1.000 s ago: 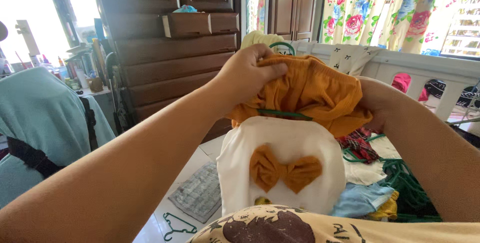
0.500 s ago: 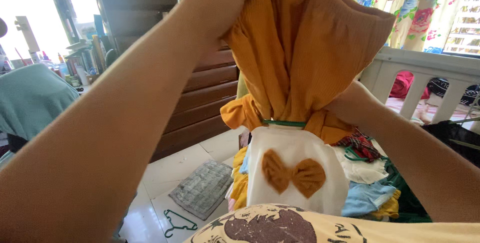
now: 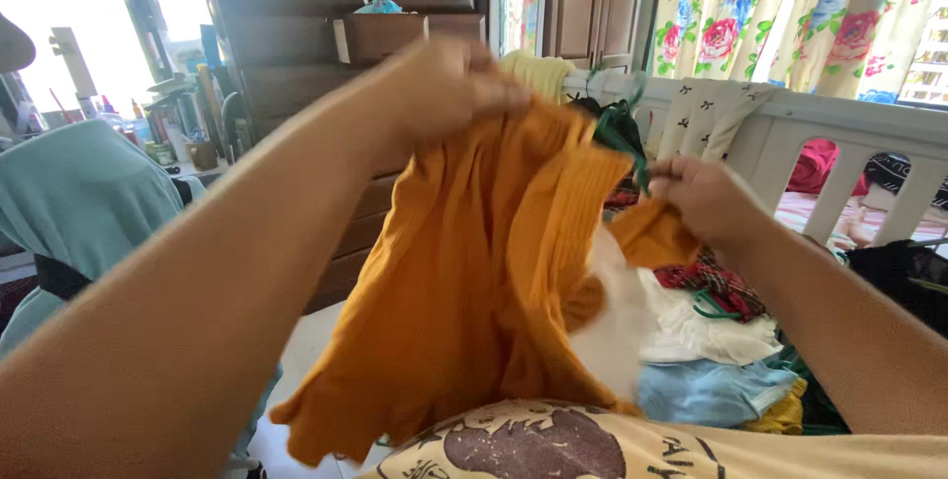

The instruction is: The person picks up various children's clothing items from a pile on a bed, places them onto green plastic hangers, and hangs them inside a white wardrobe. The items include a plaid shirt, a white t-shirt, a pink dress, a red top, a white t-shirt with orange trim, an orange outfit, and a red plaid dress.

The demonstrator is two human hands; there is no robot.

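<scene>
Orange dress (image 3: 474, 291) hangs centre; left hand (image 3: 449, 84) at 12 o'clock pinches its top; right hand (image 3: 706, 198) at 3 grips the green hanger (image 3: 622, 133); clothes pile (image 3: 721, 360) at 4.

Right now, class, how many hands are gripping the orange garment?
2. The left hand pinches the top edge of the orange garment high up; the right hand holds its other side, by the green hanger. No other hands show.
</scene>
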